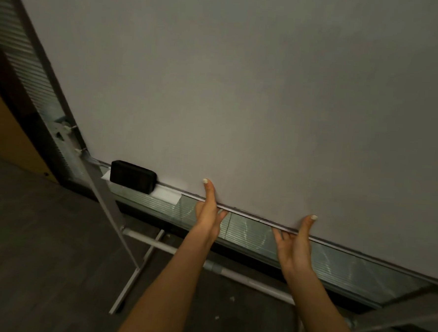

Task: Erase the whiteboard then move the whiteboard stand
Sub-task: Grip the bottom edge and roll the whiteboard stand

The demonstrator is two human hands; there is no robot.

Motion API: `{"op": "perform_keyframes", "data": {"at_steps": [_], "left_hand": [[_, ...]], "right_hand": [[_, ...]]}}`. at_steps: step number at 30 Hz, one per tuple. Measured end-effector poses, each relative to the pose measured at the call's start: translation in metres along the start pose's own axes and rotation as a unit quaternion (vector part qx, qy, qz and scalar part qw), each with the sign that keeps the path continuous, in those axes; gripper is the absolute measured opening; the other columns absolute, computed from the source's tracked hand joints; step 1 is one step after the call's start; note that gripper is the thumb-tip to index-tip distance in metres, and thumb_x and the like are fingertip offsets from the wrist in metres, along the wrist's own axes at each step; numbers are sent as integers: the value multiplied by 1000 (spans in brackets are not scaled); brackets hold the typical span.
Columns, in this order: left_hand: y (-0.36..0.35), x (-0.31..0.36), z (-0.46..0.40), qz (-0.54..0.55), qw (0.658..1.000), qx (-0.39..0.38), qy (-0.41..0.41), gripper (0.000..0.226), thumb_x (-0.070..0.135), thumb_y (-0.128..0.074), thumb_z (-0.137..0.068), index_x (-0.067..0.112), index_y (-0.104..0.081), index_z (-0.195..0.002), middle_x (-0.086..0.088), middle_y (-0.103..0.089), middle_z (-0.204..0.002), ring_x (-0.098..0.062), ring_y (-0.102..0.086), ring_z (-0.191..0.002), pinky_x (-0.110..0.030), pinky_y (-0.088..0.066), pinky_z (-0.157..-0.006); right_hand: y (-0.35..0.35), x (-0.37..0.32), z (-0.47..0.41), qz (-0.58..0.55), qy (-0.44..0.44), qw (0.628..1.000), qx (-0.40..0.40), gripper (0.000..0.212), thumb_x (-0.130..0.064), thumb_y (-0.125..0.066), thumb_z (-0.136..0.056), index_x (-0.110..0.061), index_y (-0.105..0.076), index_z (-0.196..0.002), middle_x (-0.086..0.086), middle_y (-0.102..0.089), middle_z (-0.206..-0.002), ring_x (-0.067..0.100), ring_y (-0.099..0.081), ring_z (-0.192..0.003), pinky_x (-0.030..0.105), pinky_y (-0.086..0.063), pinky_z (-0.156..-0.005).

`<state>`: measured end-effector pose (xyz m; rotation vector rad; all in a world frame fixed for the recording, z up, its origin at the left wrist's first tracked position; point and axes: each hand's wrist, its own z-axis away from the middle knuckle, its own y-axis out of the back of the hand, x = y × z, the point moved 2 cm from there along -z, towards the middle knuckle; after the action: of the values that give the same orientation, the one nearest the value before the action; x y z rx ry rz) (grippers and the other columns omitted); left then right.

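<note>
A large blank whiteboard (243,90) fills most of the view, with no marks visible on it. It sits on a grey metal stand (129,273) with a slanted leg and a crossbar below. My left hand (208,211) grips the board's bottom edge, thumb on the front face and fingers underneath. My right hand (295,239) holds the same edge further right in the same way. A black eraser (132,176) rests on the tray ledge at the board's lower left corner.
Behind the board runs a glass wall with horizontal blinds (22,58). Dark grey carpet (41,244) covers the floor at left and below. A tan panel (7,132) shows at the far left edge.
</note>
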<state>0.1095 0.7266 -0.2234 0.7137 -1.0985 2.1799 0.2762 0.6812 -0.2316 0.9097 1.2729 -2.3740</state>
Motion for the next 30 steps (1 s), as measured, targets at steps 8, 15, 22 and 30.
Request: {"op": "perform_keyframes", "data": {"at_steps": [8,15,22,30], "left_hand": [[30,16,1,21,999,18,-21,78,62,-55,-77,3,-45,-127,-11,-59,-123,-20,-64,-95,-39,-53,-86],[69,29,12,19,998,33,-52,70,60,-54,-81,9,-44,-129,-8,-57,-125,-23,-60,-108,-43,-50,-93],[115,48,28,31,996,36,-69,70,59,-52,-79,10,-46,-128,-7,-61,-120,-16,-63,-95,-30,-56,-71],[179,75,52,36,995,33,-83,74,61,-55,-68,13,-45,-124,-8,-60,-120,-25,-58,-110,-47,-47,-98]], "right_hand": [[-18,22,6,24,-20,999,-8,61,-52,-47,-90,-18,-42,-140,6,-53,-135,21,-54,-118,40,-42,-104],[-24,45,28,38,-34,998,-46,72,-55,-51,-78,-17,-42,-138,7,-53,-136,21,-52,-121,42,-39,-108],[-29,77,62,42,-43,996,-65,78,-53,-54,-72,-18,-41,-140,6,-53,-136,21,-52,-122,40,-41,-103],[-36,122,110,65,-40,992,-98,66,-55,-51,-75,-22,-44,-131,4,-56,-128,21,-52,-117,41,-39,-106]]}}
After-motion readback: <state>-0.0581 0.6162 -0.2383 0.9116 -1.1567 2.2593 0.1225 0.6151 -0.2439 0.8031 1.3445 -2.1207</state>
